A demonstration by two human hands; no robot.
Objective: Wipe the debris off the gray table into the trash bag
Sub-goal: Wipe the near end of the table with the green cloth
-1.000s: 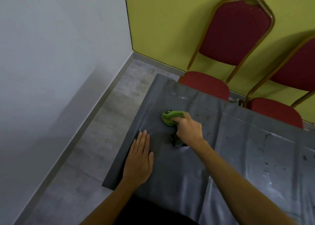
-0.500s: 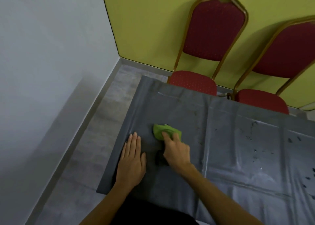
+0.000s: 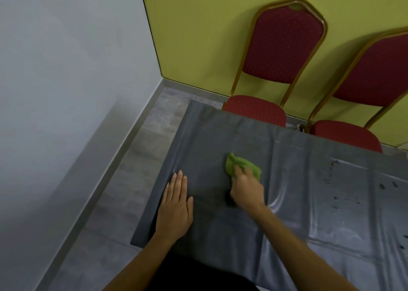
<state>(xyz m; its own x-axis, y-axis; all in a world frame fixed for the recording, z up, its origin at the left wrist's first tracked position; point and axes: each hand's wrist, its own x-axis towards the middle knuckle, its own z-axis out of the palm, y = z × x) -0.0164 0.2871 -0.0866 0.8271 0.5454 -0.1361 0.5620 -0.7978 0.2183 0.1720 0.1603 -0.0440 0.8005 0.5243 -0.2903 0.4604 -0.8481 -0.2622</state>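
Observation:
The gray table (image 3: 216,136) has a shiny creased cover. My right hand (image 3: 247,191) holds a green cloth (image 3: 234,164) against the tabletop near its left end; my fingers lie over the cloth, and a dark bit (image 3: 229,199) shows under my palm. To the left, my left hand (image 3: 176,204) lies flat on the table near its left edge, fingers straight. Dark specks of debris (image 3: 386,185) are scattered over the right part of the table. No trash bag is in view.
Two red padded chairs (image 3: 284,48) (image 3: 379,70) with gold frames stand behind the table against a yellow-green wall. A white wall (image 3: 66,92) runs along the left, with a strip of gray floor (image 3: 136,158) between it and the table.
My right hand has slid the green cloth a little to the right across the table. My left hand stays flat near the left edge. The view has shifted slightly.

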